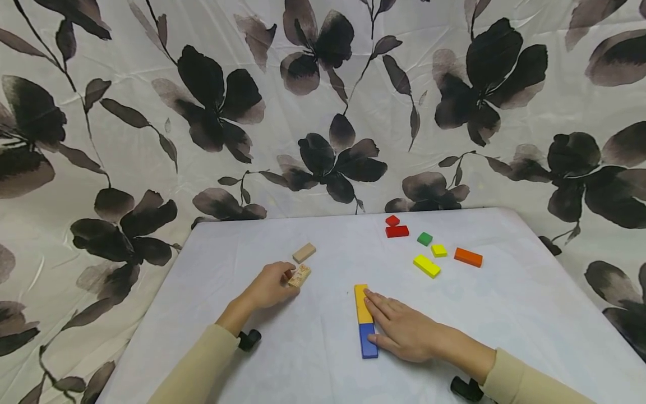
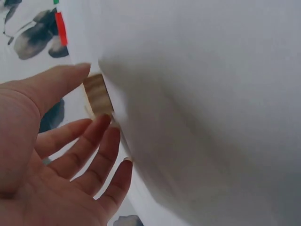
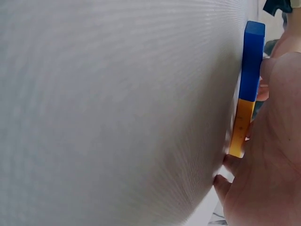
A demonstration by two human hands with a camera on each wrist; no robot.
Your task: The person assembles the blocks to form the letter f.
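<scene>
A white-covered table (image 1: 323, 381) bears all the blocks. The blue block (image 1: 368, 343) lies flat on it, long and narrow with smooth, evenly coloured faces. Touching the blue block's far end, and in line with it, is a deep-yellow block (image 1: 361, 306) of like shape, so the two form one long bar. My right hand (image 1: 406, 331) lies along the right side of the blue block, its fingers extended and close together; the thumb touches the blue block and the fingertips reach the deep-yellow one.

Farther off and to the left of the blue block, my left hand (image 1: 270, 287) pinches a speckled wooden block (image 1: 300, 276), thumb at one side and fingertips at the other. It is pale tan with brownish flecks. Farther still from the blue block on that side lies a plain wooden block (image 1: 304, 253), smoother and tan.

Beyond the blue block and to its right are the other colours: a long yellow block (image 1: 427, 266), a small yellow block (image 1: 439, 250), an orange block (image 1: 468, 257) farthest right, a green block (image 1: 424, 239), then a red bar (image 1: 397, 231) with a smaller red piece (image 1: 392, 220) just behind. Farthest from the blue block hangs a flowered cloth (image 1: 393, 123).
</scene>
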